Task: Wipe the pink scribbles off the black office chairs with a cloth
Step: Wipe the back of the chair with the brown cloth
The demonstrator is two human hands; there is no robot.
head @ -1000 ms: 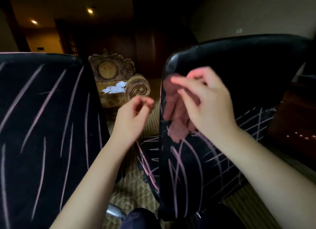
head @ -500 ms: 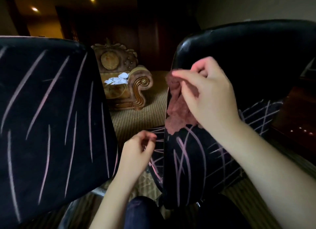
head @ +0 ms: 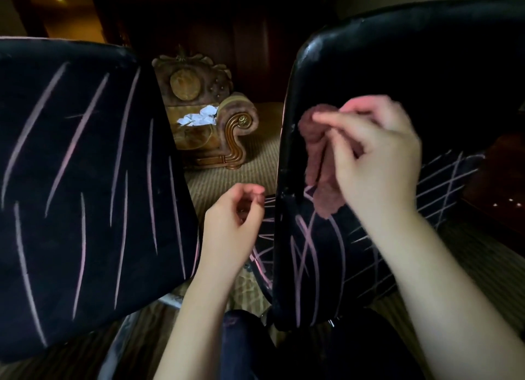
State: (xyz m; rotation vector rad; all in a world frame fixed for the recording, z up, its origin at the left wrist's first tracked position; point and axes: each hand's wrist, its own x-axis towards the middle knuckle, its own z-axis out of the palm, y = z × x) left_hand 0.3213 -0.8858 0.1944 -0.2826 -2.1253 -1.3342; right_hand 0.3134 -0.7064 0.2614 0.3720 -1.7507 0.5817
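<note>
Two black office chairs face away from me. The left chair back [head: 85,186] carries long pink strokes all over. On the right chair back [head: 426,67] the top is plain black, while pink scribbles [head: 312,254] cover its lower part. My right hand [head: 377,155] presses a crumpled reddish-brown cloth [head: 318,164] against the right chair's left side, fingers curled round it. My left hand [head: 235,223] hovers in the gap between the chairs with fingers loosely curled, holding nothing.
An ornate brown armchair [head: 210,130] with white crumpled paper [head: 199,117] on its seat stands beyond the gap, on striped carpet [head: 241,169]. My dark-clad knees [head: 244,348] are below. A dark wooden surface [head: 500,186] lies at the far right.
My left hand dropped from chest height down into the gap between the chairs. My right hand kept the cloth on the right chair and shifted it slightly down.
</note>
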